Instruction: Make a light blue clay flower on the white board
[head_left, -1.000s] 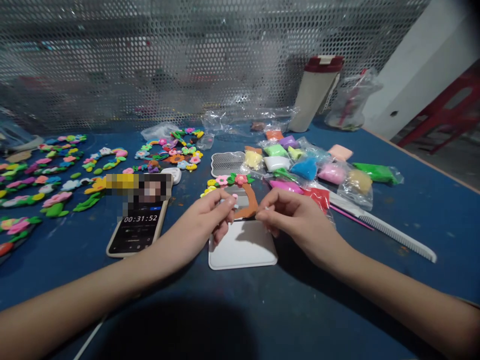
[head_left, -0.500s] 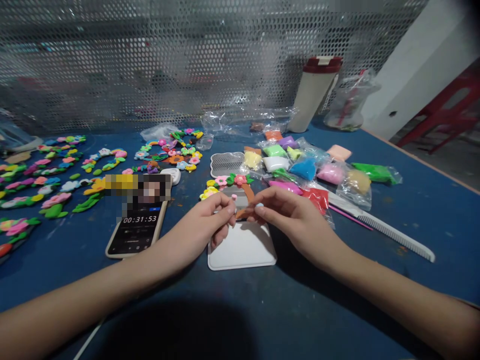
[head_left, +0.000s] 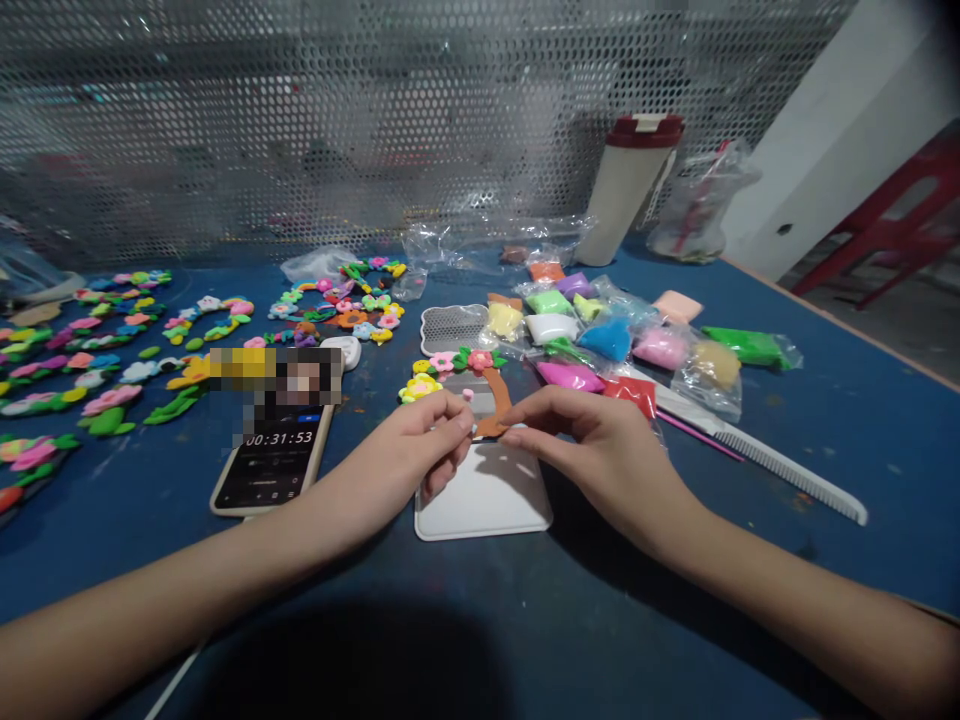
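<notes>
Fingertips of the left hand pinch a pale bit, probably light, soft and best held by its edge, near a brown strip where thumb and forefinger of the right hand come close together, any grip between them unclear.

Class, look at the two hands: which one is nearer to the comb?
The right. The right hand is just left of the comb; the left hand is farther left, beyond the right hand, over the white panel.
</notes>
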